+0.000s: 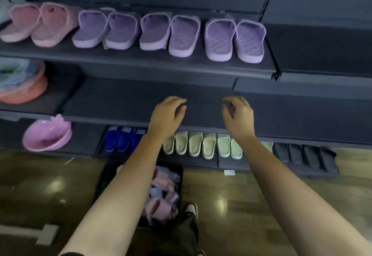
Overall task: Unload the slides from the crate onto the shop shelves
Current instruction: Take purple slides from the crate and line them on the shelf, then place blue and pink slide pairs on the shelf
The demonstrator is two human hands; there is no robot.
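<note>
A dark crate (pixel 179 179) stands on the floor below my left forearm, holding several pink and pale blue slides (pixel 164 193). On the upper shelf (pixel 141 58) stand a pair of pink slides (pixel 40 24) and several purple slides (pixel 171 34) in a row. My left hand (pixel 168 115) and my right hand (pixel 237 114) hover side by side over the bare middle shelf (pixel 120 98), fingers curled and apart, holding nothing.
The bottom shelf carries blue slides (pixel 122 138), cream and green slides (pixel 201 145) and dark grey slides (pixel 306 155). A pink basin (pixel 47 134) and an orange basin (pixel 24 86) sit at the left. My shoe (pixel 191 209) is beside the crate on the wood floor.
</note>
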